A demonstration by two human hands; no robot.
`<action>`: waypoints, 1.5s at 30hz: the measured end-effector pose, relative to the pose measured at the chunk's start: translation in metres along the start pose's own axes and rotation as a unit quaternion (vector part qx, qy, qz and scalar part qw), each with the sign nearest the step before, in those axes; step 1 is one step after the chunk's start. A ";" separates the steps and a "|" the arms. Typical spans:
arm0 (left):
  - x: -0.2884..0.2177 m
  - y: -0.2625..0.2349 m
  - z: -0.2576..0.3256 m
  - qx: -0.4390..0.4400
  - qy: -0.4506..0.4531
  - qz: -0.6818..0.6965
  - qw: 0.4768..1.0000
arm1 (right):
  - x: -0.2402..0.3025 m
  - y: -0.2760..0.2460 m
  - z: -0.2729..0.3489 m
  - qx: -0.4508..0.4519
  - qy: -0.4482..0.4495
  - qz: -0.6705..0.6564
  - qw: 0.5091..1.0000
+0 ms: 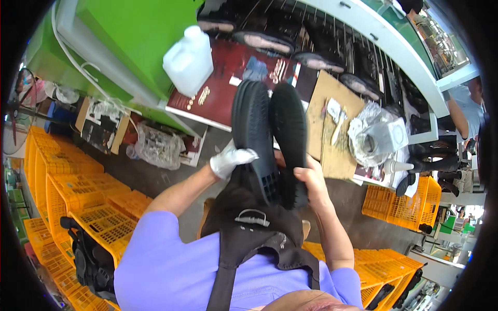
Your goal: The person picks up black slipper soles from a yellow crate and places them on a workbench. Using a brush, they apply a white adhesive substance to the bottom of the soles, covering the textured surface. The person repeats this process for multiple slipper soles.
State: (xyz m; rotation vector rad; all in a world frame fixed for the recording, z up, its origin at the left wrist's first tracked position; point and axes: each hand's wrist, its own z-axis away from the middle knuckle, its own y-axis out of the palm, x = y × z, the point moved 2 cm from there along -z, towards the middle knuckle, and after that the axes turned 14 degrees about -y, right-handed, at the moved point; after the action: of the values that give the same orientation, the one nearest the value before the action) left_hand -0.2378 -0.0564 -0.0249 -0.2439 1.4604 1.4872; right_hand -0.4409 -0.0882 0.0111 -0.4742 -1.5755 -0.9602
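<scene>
Two long black shoe soles are held side by side in front of my dark apron. My left hand (233, 161), in a white glove, grips the left shoe sole (252, 116) along its outer edge, thumb on its face. Bare, my right hand (313, 179) wraps round the lower part of the right shoe sole (289, 119), its thumb pressed on the outer edge. The upper ends of both soles reach over the near edge of the dark red worktop (220, 65). The fingers behind the soles are mostly hidden.
A white plastic jug (189, 62) stands at the worktop's left, beside a green cabinet (129, 36). Brushes lie on a brown board (337, 142), right of which is a plastic-wrapped container (376, 135). Black shoes (319, 61) line the rack behind. Orange crates (93, 199) flank me.
</scene>
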 end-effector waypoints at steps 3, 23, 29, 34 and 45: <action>-0.015 0.013 0.003 0.010 -0.004 0.025 1.000 | 0.010 0.005 -0.006 -0.059 0.040 -0.027 0.997; -0.065 -0.006 -0.030 -0.072 -0.019 0.091 0.993 | 0.058 -0.001 -0.075 -0.039 -0.068 0.271 0.959; -0.077 0.008 -0.047 -0.128 -0.002 -0.198 0.972 | 0.017 -0.001 -0.095 0.053 -0.069 0.340 0.937; -0.080 -0.024 -0.044 0.019 -0.089 -0.002 0.996 | 0.015 -0.019 -0.084 0.038 0.027 -0.002 0.999; -0.112 -0.062 -0.087 -0.020 -0.094 0.111 0.989 | 0.045 -0.056 -0.142 -0.081 0.073 0.276 0.955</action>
State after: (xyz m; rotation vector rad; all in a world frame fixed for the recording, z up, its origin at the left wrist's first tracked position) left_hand -0.1797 -0.1980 -0.0057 0.0370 1.3391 1.6721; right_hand -0.4068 -0.2415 0.0346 -0.8834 -1.1415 -0.6719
